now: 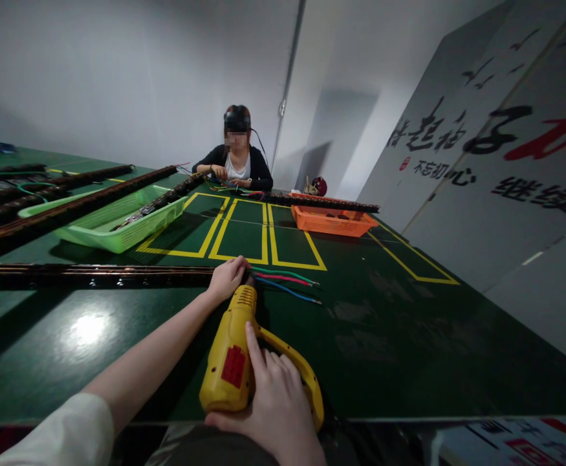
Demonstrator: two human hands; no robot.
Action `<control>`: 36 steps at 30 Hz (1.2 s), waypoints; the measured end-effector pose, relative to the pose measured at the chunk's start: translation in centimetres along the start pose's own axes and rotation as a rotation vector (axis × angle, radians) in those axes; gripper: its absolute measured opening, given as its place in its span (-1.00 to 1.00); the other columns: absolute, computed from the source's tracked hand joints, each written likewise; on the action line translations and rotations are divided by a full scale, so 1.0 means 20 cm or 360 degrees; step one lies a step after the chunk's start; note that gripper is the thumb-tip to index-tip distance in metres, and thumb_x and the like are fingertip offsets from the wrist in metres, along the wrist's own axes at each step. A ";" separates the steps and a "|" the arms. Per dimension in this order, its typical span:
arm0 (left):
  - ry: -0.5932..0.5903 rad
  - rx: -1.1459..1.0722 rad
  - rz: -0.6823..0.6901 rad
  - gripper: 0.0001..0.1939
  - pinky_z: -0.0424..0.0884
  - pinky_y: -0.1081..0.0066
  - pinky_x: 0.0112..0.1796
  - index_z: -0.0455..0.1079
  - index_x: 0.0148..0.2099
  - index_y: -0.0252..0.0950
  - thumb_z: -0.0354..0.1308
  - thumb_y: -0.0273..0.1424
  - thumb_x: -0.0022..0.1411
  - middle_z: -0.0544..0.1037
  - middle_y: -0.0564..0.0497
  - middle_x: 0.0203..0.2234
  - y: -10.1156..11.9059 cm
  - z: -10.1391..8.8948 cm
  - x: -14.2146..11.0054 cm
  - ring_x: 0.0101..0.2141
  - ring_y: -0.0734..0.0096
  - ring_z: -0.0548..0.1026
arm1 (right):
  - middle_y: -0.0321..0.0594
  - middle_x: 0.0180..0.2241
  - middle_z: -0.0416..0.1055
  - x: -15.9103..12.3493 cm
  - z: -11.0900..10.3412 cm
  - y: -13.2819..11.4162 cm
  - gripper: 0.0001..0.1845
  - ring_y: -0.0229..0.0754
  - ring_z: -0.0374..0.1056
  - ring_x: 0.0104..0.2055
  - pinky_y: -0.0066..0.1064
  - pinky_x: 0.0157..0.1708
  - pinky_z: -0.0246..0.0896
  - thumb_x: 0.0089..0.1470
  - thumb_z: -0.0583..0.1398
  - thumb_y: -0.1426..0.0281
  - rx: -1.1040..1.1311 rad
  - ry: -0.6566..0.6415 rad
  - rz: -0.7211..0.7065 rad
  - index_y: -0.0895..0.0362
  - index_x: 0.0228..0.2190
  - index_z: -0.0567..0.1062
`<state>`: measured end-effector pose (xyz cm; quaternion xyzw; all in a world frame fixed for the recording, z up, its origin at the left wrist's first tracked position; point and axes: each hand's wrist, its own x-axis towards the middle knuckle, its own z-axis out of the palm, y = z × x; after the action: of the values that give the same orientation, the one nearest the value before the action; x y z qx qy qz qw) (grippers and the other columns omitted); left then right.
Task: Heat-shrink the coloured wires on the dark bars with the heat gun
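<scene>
Heat gun (229, 356) near table edge (384, 419)

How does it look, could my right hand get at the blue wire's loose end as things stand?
Probably yes, but not freely: the right hand is on the yellow heat gun and would likely have to let go first. Nothing seems to cover the blue wire at its loose end.

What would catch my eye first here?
The bright yellow heat gun, low in the middle, gripped by the right hand. Just beyond its nozzle, green, red and blue wires fan out beside the left hand.
</scene>
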<state>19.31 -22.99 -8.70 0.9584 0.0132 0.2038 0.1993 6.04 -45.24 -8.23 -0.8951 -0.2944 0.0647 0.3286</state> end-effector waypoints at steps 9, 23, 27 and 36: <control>-0.0022 0.0030 0.0053 -0.63 0.28 0.44 -0.24 0.37 -0.18 -0.23 -0.25 -0.26 0.31 0.46 0.01 -0.25 0.00 0.00 0.00 -0.25 0.44 0.42 | -0.12 -0.04 0.30 -0.03 -0.12 0.08 0.37 0.05 0.21 -0.01 -0.11 0.08 -0.04 -0.44 0.31 -0.12 -0.0044 -0.0117 0.0120 0.01 0.27 -0.23; -0.0119 0.0077 0.0133 -0.65 0.31 0.41 -0.23 0.42 -0.23 -0.24 -0.17 -0.24 0.27 0.48 0.03 -0.21 0.03 -0.03 -0.01 -0.16 0.40 0.39 | -0.09 -0.05 0.32 -0.22 -0.28 0.34 0.18 0.05 0.26 -0.07 -0.20 -0.09 0.09 -0.19 0.22 -0.01 -0.0235 0.0022 0.0603 0.08 0.27 -0.29; -0.0107 0.0080 0.0130 -0.64 0.32 0.40 -0.21 0.44 -0.20 -0.23 -0.15 -0.21 0.27 0.49 0.04 -0.20 0.03 -0.03 -0.01 -0.15 0.39 0.39 | -0.09 -0.04 0.30 -0.22 -0.25 0.33 0.17 0.07 0.23 -0.05 -0.16 -0.05 0.07 -0.16 0.17 -0.02 -0.0240 -0.0024 0.0610 0.12 0.27 -0.34; -0.0059 0.0101 0.0141 -0.56 0.30 0.41 -0.23 0.47 -0.17 -0.18 -0.20 -0.11 0.29 0.50 0.11 -0.18 0.03 -0.02 0.00 -0.14 0.41 0.39 | -0.11 -0.08 0.30 -0.13 -0.19 0.19 0.26 0.07 0.19 -0.01 -0.16 0.00 0.02 -0.23 0.25 -0.01 -0.0143 -0.0090 0.0524 0.09 0.26 -0.37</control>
<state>19.11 -23.44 -8.16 0.9675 -0.0266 0.1942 0.1598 6.93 -51.15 -7.76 -0.9428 -0.1556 0.1294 0.2648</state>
